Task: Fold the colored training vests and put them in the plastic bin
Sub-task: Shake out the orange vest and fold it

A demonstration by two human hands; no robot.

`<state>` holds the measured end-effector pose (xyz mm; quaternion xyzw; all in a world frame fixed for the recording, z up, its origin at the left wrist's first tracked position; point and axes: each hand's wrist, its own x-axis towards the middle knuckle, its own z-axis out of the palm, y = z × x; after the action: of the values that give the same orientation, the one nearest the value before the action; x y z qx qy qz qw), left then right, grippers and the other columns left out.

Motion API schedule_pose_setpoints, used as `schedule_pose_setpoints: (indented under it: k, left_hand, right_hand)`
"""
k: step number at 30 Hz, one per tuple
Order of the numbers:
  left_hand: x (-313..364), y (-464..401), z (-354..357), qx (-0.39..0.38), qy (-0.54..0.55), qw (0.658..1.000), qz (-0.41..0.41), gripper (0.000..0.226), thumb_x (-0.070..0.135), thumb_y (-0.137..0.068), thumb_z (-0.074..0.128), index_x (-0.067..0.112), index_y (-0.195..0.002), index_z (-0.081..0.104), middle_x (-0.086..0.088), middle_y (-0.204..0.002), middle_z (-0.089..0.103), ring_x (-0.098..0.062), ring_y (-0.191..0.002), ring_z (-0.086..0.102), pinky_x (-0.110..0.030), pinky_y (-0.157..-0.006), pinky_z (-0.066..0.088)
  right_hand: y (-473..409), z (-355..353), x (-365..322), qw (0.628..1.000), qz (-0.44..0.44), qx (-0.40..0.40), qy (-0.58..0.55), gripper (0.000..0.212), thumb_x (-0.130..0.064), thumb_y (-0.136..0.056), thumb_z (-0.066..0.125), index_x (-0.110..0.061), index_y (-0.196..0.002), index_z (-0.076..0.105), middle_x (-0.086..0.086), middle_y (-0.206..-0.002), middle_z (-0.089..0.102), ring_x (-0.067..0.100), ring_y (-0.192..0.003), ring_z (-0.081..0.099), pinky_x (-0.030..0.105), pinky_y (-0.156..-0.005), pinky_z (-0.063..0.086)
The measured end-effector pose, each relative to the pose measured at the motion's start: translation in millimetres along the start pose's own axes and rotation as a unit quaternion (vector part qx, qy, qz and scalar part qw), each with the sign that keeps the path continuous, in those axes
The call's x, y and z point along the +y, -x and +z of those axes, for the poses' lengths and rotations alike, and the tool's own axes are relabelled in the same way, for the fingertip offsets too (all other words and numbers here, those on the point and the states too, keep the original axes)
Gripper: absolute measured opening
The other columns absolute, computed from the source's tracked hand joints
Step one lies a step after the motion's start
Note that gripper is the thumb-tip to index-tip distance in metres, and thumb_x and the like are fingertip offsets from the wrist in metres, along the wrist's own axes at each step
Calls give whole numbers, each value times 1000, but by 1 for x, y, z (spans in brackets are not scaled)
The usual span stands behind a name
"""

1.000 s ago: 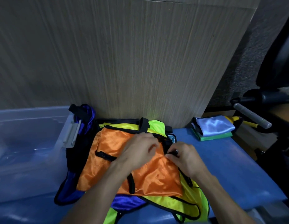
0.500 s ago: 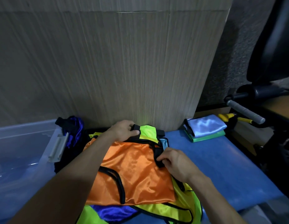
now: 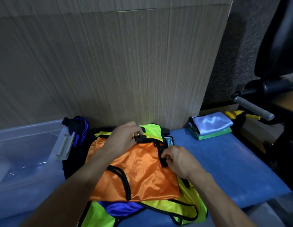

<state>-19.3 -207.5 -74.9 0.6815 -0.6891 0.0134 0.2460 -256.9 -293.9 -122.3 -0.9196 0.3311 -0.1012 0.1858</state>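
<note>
An orange vest (image 3: 139,174) with black trim lies on top of a pile of vests on the blue table. My left hand (image 3: 124,140) pinches the black trim at the vest's far edge. My right hand (image 3: 178,159) pinches the black trim at its right edge. Under it lie yellow-green vests (image 3: 185,208) and a blue-purple vest (image 3: 121,208). The clear plastic bin (image 3: 24,164) stands at the left, and a purple vest (image 3: 81,128) hangs over its right rim.
Two folded vests, light blue (image 3: 211,122) on green, sit at the back right of the blue table (image 3: 232,164). A wood-grain panel (image 3: 109,63) rises right behind the pile. A black chair and a grey-handled bar (image 3: 254,108) stand at the right.
My left hand has moved from the middle of the orange vest to its far edge and taken hold of the trim. My right hand has stayed at the right edge.
</note>
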Motion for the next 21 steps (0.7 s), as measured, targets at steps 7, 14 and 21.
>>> schedule_pose_setpoints:
  k: [7,14,21]
  left_hand:
    - [12,37,14,-20,-86,996,7,22,22,-87,67,27,-109,68,11,-100,48,-14,-90,56,-36,-61,52]
    - [20,56,24,29,-80,996,-7,21,38,-97,65,26,-113,72,10,-103,53,-11,-101,54,-32,-65,54]
    - [14,60,30,95,-40,994,-24,14,32,-92,72,23,-102,75,11,-99,60,-10,-92,57,-30,-64,53]
  right_hand:
    - [3,2,-2,1000,10,8,-17,24,-18,-98,55,-25,-109,75,-3,-114,67,19,-107,63,34,-91,50]
    - [3,9,0,978,122,92,-144,9,-25,-90,76,-19,-85,80,-4,-86,76,11,-85,69,27,-79,55]
    - [-8,12,0,966,192,85,-152,24,-35,-81,85,-24,-75,65,-7,-75,67,13,-77,65,21,-61,49]
